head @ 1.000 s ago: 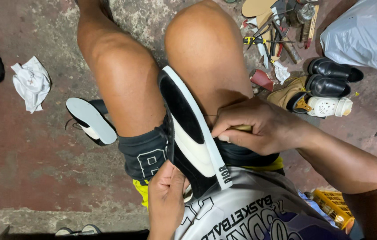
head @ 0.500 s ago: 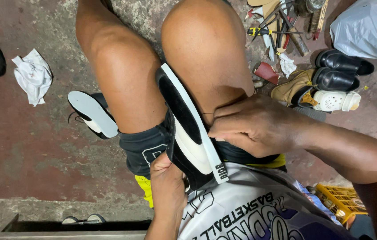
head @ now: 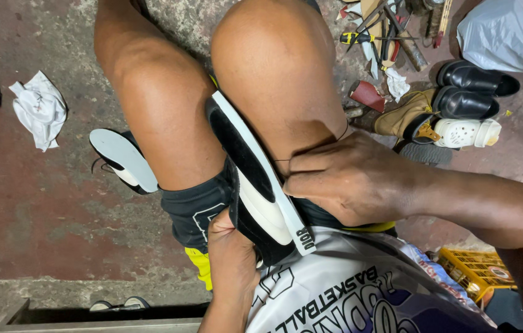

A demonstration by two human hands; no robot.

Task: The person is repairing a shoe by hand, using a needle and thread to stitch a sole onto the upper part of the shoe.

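Note:
A black and white shoe is wedged sole-up between my thighs. My left hand grips its heel end from below, near my shirt. My right hand is closed against the shoe's right edge, pinching a thin dark thread that curves up over my right thigh. What else the fingers hold is hidden. A second matching shoe lies sole-up on the floor beside my left leg.
A crumpled white cloth lies on the red floor at left. Hand tools, black shoes, a tan boot and a white clog sit at right. A yellow crate stands lower right, a plastic bag upper right.
My right hand has slid a little along the shoe's edge and the thread now arcs over my thigh. The view has shifted slightly.

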